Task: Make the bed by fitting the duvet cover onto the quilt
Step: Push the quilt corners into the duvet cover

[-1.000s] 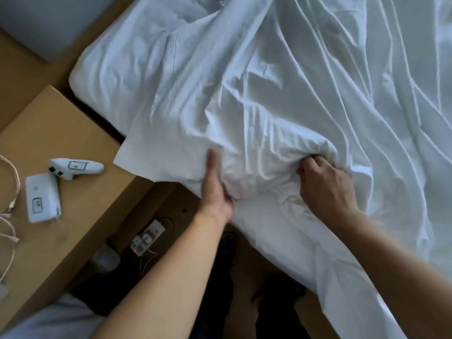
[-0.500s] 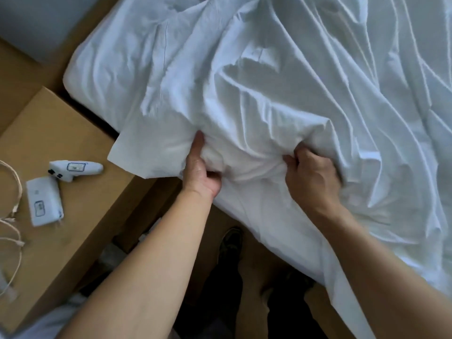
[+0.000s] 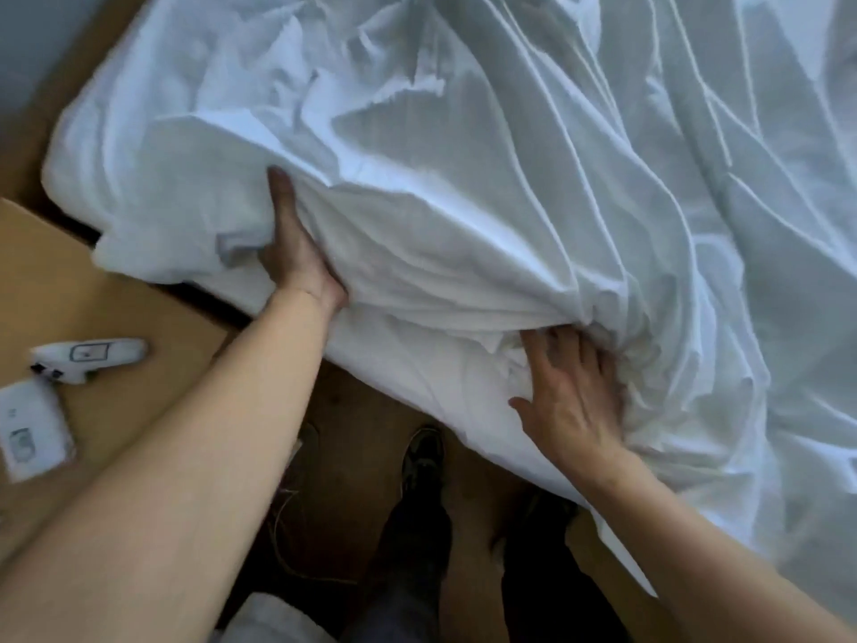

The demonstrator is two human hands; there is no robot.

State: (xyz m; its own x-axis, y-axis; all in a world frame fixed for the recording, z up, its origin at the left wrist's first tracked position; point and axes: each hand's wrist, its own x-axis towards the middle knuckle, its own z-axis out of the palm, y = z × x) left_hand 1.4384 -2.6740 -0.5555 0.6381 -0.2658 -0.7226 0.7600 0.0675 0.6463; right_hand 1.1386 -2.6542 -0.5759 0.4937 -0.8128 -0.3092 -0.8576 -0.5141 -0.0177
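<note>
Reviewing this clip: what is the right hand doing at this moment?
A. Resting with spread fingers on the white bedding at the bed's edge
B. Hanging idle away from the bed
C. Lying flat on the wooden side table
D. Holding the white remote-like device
A: the right hand lies with fingers spread on the bunched white bedding, fingertips at the gathered folds; the device sits untouched on the table.

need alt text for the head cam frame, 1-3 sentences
A person's two bare hands work a rumpled white duvet cover at the bed's edge: the left hand grips a fold near the corner, and the right hand lies with spread fingers against bunched fabric. A wooden bedside table at left holds a white handheld device and a white box.
</note>
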